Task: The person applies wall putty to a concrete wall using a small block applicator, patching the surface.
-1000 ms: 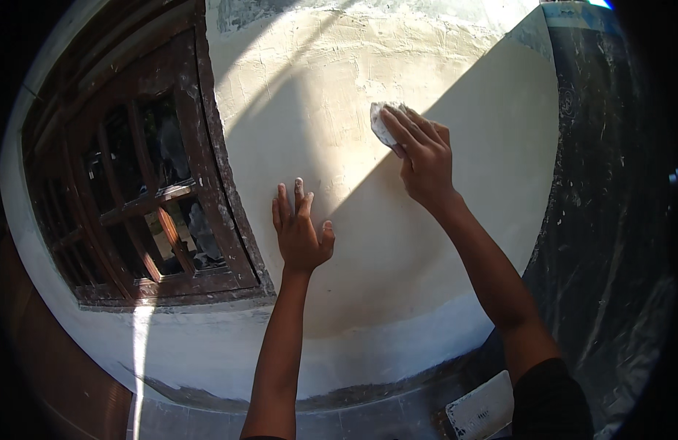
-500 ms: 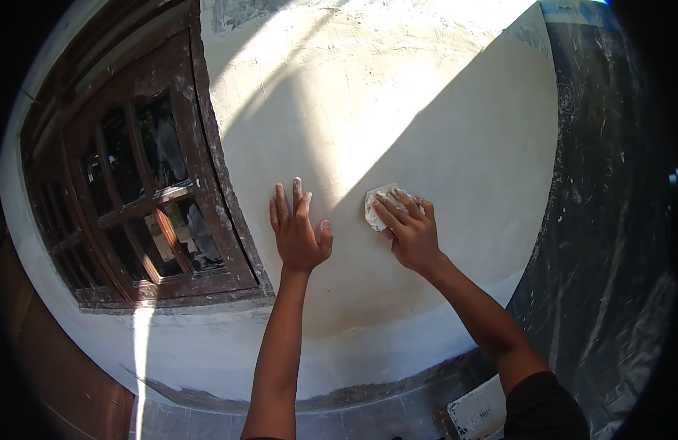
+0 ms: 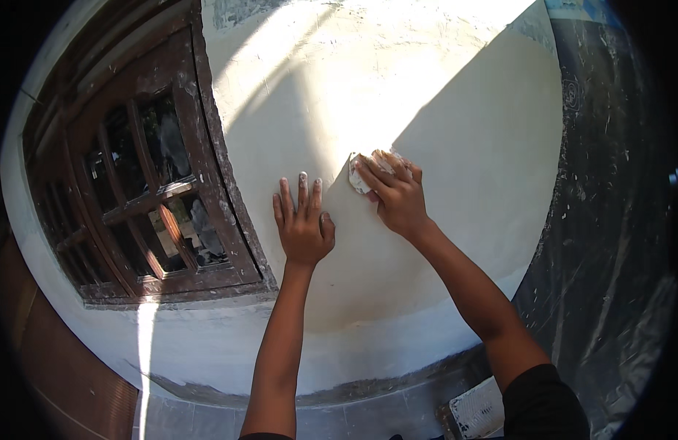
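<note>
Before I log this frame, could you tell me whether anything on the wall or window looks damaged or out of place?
Mostly minor wear. The wooden window frame is smeared with pale splashes along its edge, and the wall looks patchy and rough near the top. The right hand presses a white pad to it; the left hand lies flat.

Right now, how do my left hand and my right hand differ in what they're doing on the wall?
The left hand lies flat and empty on the wall, fingers spread; the right hand presses a small whitish pad under bent fingers. The left hand sits lower, nearer the wooden window; the right hand is higher. Both touch the pale wall.
</note>
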`<action>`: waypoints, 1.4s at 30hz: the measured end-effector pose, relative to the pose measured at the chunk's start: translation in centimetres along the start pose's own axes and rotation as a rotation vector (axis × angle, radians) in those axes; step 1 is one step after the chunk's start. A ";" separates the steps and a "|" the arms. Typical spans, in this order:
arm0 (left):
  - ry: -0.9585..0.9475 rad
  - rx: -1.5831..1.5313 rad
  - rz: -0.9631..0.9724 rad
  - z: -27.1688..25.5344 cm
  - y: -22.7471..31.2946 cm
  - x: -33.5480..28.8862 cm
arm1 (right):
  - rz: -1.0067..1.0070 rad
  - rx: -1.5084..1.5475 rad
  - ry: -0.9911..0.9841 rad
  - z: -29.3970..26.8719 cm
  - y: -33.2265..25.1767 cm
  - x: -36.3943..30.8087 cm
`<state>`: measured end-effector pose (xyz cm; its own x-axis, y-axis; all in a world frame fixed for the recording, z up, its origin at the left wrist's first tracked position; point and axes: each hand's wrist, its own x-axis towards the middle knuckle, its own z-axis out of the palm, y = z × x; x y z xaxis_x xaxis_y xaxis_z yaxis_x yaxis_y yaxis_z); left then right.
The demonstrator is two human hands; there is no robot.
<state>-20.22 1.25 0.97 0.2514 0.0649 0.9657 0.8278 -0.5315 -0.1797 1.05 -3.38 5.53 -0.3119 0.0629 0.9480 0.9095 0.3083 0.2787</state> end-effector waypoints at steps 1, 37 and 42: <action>0.012 0.005 0.010 0.0 -0.1 0.0 | -0.001 0.016 -0.078 -0.5 -0.7 -3.0; 0.056 -0.009 0.016 0.6 0.0 -0.1 | 0.025 0.007 0.157 0.1 3.9 7.3; 0.103 0.004 0.001 0.5 -0.1 -0.1 | -0.013 0.009 -0.132 -2.0 -1.2 -7.7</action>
<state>-20.06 1.68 0.83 0.1993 -0.0226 0.9797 0.8298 -0.5280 -0.1810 2.85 -6.13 -1.77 -0.3574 0.1835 0.9157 0.9029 0.3187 0.2885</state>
